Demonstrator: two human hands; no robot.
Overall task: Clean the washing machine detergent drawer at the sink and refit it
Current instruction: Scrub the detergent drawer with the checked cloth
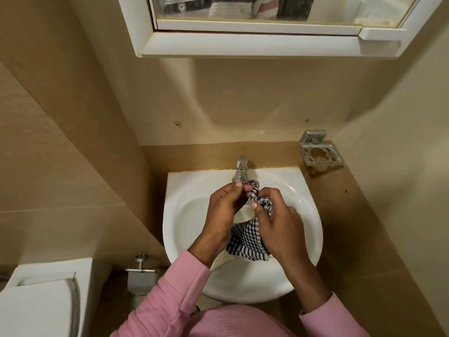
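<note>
A thin woven cloth [245,242], checked in dark and white, is gripped by both hands over a sink [170,215]. The upper part of the cloth is twisted into a tight rope between the hands. The lower part hangs loose and crumpled beneath the wrists, inside the basin.

The left hand [223,210] is raised with the wrist bent, and the twisted end of the cloth is pinched between its fingertips and thumb. The right hand [274,222] is curled round the bunched middle of the cloth, with the thumb laid across the fabric and the knuckles turned up. Both forearms are angled inward, and ribbed pink sleeves [175,288] are pushed back from the wrists.

The sink is of glossy white ceramic, rounded at the near edge and square at the wall, and lies directly under the hands. A polished metal tap [241,170] with an angular body stands just beyond the fingertips, almost touching the cloth's twisted end.

Beyond and to the right of the hands, a square chrome holder [320,154] with round openings is fixed to the beige wall. Above the hands, a white-framed mirror cabinet [255,42] is mounted. To the left of the hands and nearer, a smooth white cistern [41,300] and a metal roll holder [139,271] are seen.
</note>
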